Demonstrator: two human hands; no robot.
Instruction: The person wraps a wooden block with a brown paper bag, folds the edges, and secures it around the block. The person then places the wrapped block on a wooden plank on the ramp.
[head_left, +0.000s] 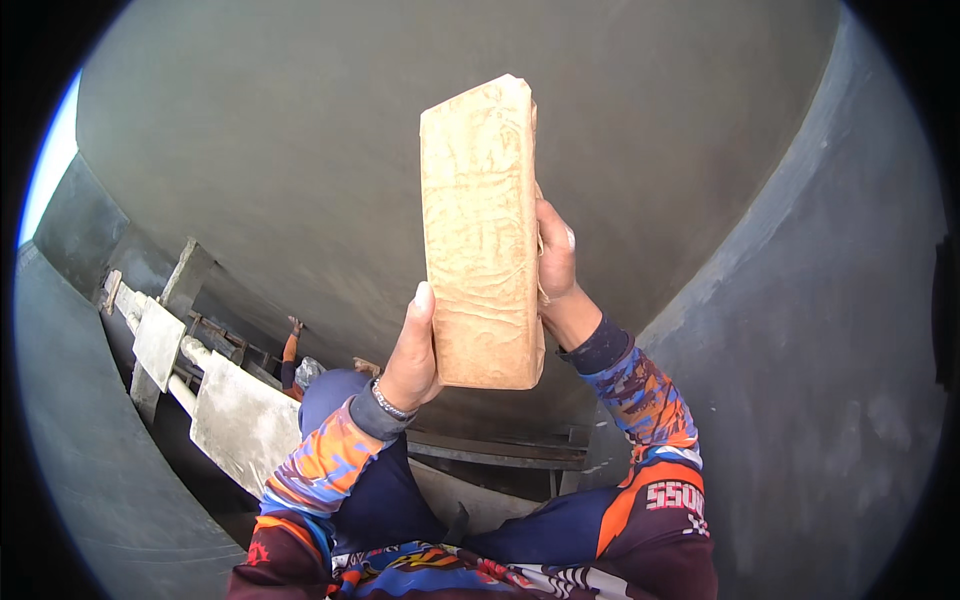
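The left hand (412,352) clamps the lower left edge of a tan rectangular block (482,235), thumb pressed up along its face, while the right hand (556,262) closes around the block's right edge from behind, fingers mostly hidden by it. The block, rough and streaked on its broad face, stands upright and slightly tilted, raised high in front of a smooth grey rendered wall (300,150) that fills most of the view; whether its far face touches the wall cannot be told. Both forearms come up from the lower edge in bright patterned sleeves, the left sleeve (320,465) orange and blue with a bracelet at the wrist, the right sleeve (640,400) dark at the cuff. Judged from this view, the block is lifted and held firmly in both hands but not yet set down or released anywhere, and the wall surface around it looks evenly finished. Below and to the left, another person (305,368) in an orange sleeve reaches one hand up against the same wall. Beside that person run pale grey boards (240,420) and a whitish pipe along a narrow gap, with dark planks (500,450) lower down. A second grey wall (850,350) curves up at right, and a sliver of sky (50,160) shows at far left.
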